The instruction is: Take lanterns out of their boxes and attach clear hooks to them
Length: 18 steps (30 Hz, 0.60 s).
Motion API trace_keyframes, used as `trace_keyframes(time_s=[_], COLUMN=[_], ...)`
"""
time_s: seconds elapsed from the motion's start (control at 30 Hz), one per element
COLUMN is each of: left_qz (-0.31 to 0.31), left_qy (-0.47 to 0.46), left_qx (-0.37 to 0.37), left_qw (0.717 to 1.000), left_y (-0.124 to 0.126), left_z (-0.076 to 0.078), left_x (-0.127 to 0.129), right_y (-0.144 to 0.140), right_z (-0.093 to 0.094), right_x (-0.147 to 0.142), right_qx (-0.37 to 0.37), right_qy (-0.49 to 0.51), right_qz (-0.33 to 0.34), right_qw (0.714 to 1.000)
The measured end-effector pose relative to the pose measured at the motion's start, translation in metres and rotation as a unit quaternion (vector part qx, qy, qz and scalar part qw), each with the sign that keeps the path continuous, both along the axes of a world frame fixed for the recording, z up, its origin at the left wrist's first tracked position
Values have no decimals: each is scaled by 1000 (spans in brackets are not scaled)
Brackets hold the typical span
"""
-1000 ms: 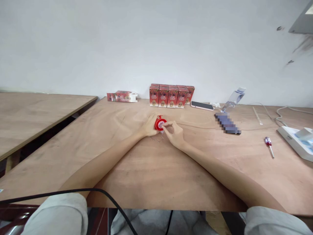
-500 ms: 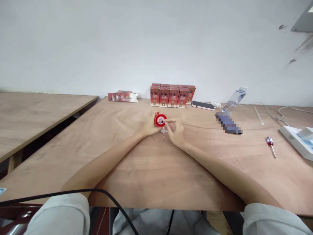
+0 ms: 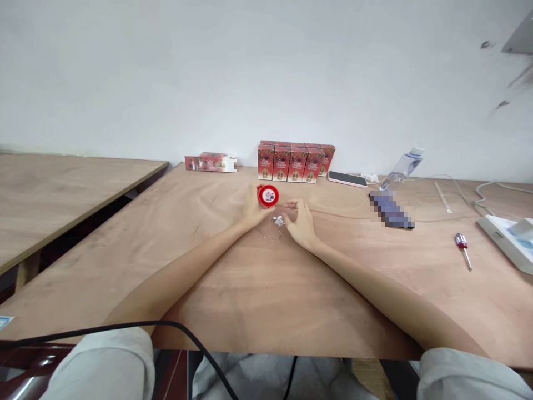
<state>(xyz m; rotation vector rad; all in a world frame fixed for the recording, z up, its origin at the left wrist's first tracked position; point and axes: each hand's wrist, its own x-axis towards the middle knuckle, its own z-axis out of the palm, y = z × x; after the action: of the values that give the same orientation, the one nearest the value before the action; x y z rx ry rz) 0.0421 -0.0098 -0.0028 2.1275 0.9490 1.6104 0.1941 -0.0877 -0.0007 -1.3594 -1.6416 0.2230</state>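
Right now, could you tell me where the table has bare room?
Free: the table between the forearms, and left of the left hand. Crowded: the back edge, with red boxes and phone, and around the screwdriver.

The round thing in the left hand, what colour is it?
Red, with a pale centre: the round thing, in the head view.

Bench [image 3: 258, 300] bare btwn the body and the hands, wide open approach from front. Behind the red disc [image 3: 267, 195]: row of red boxes [image 3: 295, 162] & a phone [image 3: 347, 179] against the wall block the far side. Right: dark pouch [image 3: 390, 209], screwdriver [image 3: 463, 247], cables [image 3: 453, 189]. Left side open to the bench edge.
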Motion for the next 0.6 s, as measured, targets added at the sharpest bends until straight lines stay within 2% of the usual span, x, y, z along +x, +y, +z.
trace_keyframes(time_s=[0.2,0.37,0.6], left_qz=[5,4,11], left_qy=[1,-3,3], left_qx=[-6,5,20], left_qw=[1000,1000,1000], left_y=[-1,-2,5], left_z=[1,2,-5], left_x=[1,1,0], right_y=[-2,-2,-1], right_z=[2,-1,-3], right_x=[-1,1,4], right_qx=[-89,-105,-101], right_qy=[-67,-91,-79], right_qz=[10,-1,0], right_qw=[994,990,992])
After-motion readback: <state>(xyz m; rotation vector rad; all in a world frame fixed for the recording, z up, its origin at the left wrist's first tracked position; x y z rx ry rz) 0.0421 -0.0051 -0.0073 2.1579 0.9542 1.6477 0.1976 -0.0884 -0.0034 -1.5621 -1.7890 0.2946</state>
